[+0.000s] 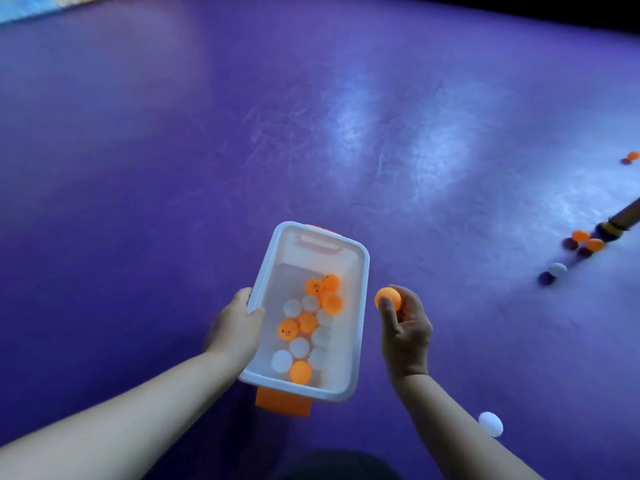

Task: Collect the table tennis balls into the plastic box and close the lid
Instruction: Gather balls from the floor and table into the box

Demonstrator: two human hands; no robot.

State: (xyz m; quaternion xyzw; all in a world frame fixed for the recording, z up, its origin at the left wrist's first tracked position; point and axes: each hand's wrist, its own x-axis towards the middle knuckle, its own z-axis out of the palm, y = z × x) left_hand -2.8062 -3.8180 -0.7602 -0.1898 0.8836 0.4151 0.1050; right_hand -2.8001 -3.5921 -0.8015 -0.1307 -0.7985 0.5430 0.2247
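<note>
One orange ball [388, 298] pinched in right hand [406, 332] fingertips, just right of box [358, 327]; left hand [236, 327] clamps box's left rim. Purple floor [173, 168] beneath, loose balls [588, 240] far right.

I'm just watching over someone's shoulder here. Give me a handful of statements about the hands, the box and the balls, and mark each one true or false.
1. The left hand grips the rim of the plastic box. True.
2. The right hand is empty. False: its fingertips hold an orange ball beside the box.
3. The box holds only white balls. False: orange and white balls lie mixed inside it.
4. The lid is shut on the box. False: the box is open at the top and no lid covers it.
5. Balls remain on the purple floor, among them a white ball near the right forearm and a cluster of balls far right. True.
</note>
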